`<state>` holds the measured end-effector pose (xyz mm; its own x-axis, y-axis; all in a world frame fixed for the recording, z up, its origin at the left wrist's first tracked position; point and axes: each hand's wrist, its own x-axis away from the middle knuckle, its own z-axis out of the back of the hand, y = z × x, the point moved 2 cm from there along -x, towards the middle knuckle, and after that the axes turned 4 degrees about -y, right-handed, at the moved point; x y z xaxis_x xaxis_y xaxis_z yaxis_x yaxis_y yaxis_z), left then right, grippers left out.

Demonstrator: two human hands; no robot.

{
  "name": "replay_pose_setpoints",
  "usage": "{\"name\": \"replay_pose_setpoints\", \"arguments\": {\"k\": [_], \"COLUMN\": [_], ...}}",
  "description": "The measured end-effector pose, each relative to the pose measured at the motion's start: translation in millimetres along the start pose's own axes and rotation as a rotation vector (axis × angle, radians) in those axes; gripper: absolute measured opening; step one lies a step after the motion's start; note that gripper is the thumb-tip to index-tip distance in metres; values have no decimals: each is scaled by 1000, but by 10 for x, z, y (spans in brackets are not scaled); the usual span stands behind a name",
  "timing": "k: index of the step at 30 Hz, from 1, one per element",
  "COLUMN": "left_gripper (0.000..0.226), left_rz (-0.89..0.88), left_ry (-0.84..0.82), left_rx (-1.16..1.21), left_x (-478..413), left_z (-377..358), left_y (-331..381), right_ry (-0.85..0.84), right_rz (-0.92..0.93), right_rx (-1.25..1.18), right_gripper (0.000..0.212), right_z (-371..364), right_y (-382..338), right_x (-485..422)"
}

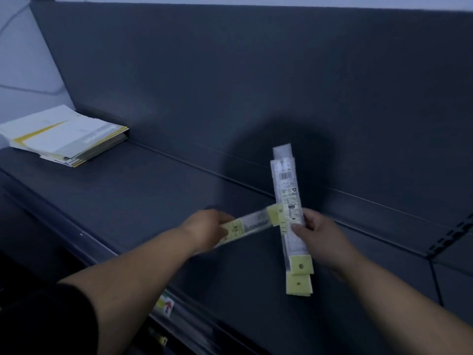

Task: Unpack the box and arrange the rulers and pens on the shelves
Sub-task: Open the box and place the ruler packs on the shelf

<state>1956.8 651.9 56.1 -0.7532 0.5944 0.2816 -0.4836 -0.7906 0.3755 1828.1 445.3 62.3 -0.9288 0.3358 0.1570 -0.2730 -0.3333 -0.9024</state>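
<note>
My right hand grips a small stack of packaged rulers, clear sleeves with yellow hang tabs, held nearly upright above the dark shelf. The tabs point down toward me. My left hand pinches one more packaged ruler that lies almost level and crosses the stack at its middle. Both hands hover over the shelf surface, close together. No box or pens are visible.
A pile of yellow and white paper booklets lies at the shelf's far left end. The dark back panel rises behind. A price rail with a small label runs along the front edge. Slotted uprights stand at right.
</note>
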Motion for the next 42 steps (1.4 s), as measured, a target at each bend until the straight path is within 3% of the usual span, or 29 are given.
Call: {"name": "replay_pose_setpoints", "arguments": {"k": [3, 7, 11, 14, 16, 18, 21, 24, 27, 29, 31, 36, 38, 42], "left_gripper": [49, 46, 76, 56, 56, 63, 66, 73, 76, 64, 57, 87, 95, 100], "left_rz": [-24, -190, -382, -383, -360, -353, -386, -413, -422, -359, -248, -51, -7, -23], "left_ry": [82, 47, -49, -19, 27, 147, 498, 705, 591, 456, 305, 193, 175, 180], "left_rx": [-213, -132, -113, -37, -49, -3, 141, 8, -291, -325, -249, -37, 35, 259], "left_x": [-173, -229, -245, -284, -267, -209, -66, 28, 44, 57, 48, 76, 78, 31], "left_z": [-28, -177, -211, -166, -154, -160, -119, -44, -39, -36, -87, -135, -133, -135], "left_y": [-3, -141, -270, -276, -268, -272, -312, -334, -306, -291, -329, -521, -581, -562], "right_ry": [39, 4, 21, 56, 52, 36, -11, -150, -310, -325, -275, -265, -247, -153], "right_rz": [-33, -76, -31, -28, -38, -45, -36, 40, 113, 137, 132, 65, 52, 67], "right_rx": [49, -1, -14, 80, 109, 122, 166, 307, 313, 319, 390, 798, 823, 765], "right_gripper": [18, 17, 19, 19, 19, 19, 18, 22, 21, 21, 29, 88, 93, 80], "right_z": [20, -13, -43, -23, -18, -37, -91, -183, -339, -400, -380, -188, -156, -160], "right_y": [23, 12, -59, -91, -133, -171, -223, -315, -375, -334, -247, -38, 31, 92], "right_x": [-20, -17, -54, -115, -134, -155, -201, -250, -307, -363, -406, -296, -235, -162]}}
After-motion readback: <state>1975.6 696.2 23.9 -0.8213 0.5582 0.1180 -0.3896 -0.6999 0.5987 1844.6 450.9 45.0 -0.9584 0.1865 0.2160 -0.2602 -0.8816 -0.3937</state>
